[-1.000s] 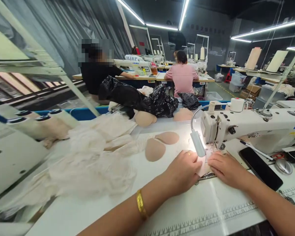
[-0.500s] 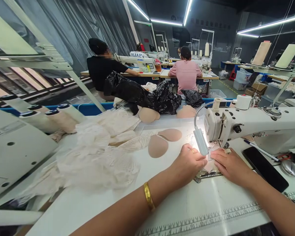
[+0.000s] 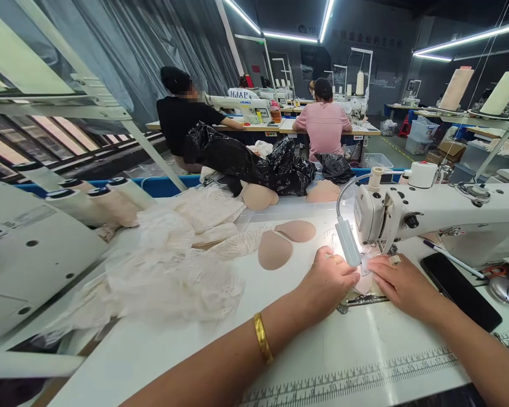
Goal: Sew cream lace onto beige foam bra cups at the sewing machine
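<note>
One flat pale-pink fabric piece [image 3: 363, 284] lay between your left hand [image 3: 331, 282], curled at its left edge, and your right hand [image 3: 401, 285], stretched toward its right side; whether either pinched it, I could not tell. It sat by the needle end of the white metal sewing machine [image 3: 449, 212], near a slim grey lamp [image 3: 348, 243]. Rightward lay a black rectangular phone [image 3: 460, 291]; leftward, two smooth beige oval pads [image 3: 275, 250], then heaped cream lace [image 3: 173, 288]
</note>
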Action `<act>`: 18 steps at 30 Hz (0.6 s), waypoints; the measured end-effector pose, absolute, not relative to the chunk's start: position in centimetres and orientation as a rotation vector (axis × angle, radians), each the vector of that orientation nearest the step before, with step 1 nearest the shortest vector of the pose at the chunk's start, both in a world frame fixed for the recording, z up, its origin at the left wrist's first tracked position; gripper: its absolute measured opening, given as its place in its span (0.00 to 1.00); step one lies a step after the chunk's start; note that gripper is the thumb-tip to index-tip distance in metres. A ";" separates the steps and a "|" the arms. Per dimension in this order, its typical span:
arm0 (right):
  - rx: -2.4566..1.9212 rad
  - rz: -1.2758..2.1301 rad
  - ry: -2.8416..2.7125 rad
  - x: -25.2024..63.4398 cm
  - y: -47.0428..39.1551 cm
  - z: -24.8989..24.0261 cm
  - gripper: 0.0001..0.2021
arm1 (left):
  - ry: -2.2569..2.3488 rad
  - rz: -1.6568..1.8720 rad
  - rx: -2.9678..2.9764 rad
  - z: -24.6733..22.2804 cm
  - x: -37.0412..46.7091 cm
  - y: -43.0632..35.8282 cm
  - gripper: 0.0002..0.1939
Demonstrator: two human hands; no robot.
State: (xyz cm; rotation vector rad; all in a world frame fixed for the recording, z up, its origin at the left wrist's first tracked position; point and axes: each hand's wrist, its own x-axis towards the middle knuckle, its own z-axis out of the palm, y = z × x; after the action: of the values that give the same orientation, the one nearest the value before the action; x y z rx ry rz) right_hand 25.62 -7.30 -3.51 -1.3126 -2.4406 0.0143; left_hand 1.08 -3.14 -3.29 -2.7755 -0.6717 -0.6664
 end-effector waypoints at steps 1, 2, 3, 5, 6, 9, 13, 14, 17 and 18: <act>-1.309 -0.013 -2.419 25.7 -7.3 -3.5 0.15 | -0.669 -0.667 -2.775 -3.4 1.1 -3.1 0.12; -1.307 -0.045 -2.387 25.8 -7.3 -3.5 0.15 | -0.670 -0.665 -2.775 -3.5 1.1 -3.0 0.12; -1.307 -0.076 -2.348 25.8 -7.3 -3.4 0.14 | -0.673 -0.662 -2.775 -3.6 1.1 -2.9 0.12; -1.311 -0.119 -2.267 25.9 -7.2 -3.2 0.14 | -0.684 -0.647 -2.774 -3.8 1.1 -2.8 0.12; -1.314 -0.124 -2.234 25.9 -7.1 -3.0 0.13 | -0.688 -0.637 -2.775 -3.9 1.1 -2.7 0.12; -1.322 -0.099 -2.198 25.9 -7.0 -2.6 0.12 | -0.692 -0.631 -2.788 -3.9 1.2 -2.7 0.13; -1.333 -0.041 -2.201 26.0 -7.0 -2.4 0.11 | -0.698 -0.665 -2.809 -3.8 1.3 -2.9 0.13; -1.332 -0.037 -2.200 26.0 -7.0 -2.4 0.10 | -0.696 -0.673 -2.809 -3.8 1.3 -2.9 0.13; -1.312 -0.051 -2.196 26.0 -7.0 -2.4 0.09 | -0.686 -0.690 -2.807 -3.8 1.4 -3.1 0.14; -1.306 -0.058 -2.193 26.0 -7.0 -2.5 0.09 | -0.687 -0.693 -2.806 -3.9 1.4 -3.1 0.14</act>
State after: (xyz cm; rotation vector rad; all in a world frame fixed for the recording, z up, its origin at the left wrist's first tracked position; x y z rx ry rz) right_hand 25.99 -7.04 -2.49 -1.3065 -2.1928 -0.0575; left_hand 1.36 -3.15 -3.87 -2.8059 -0.6874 -0.6933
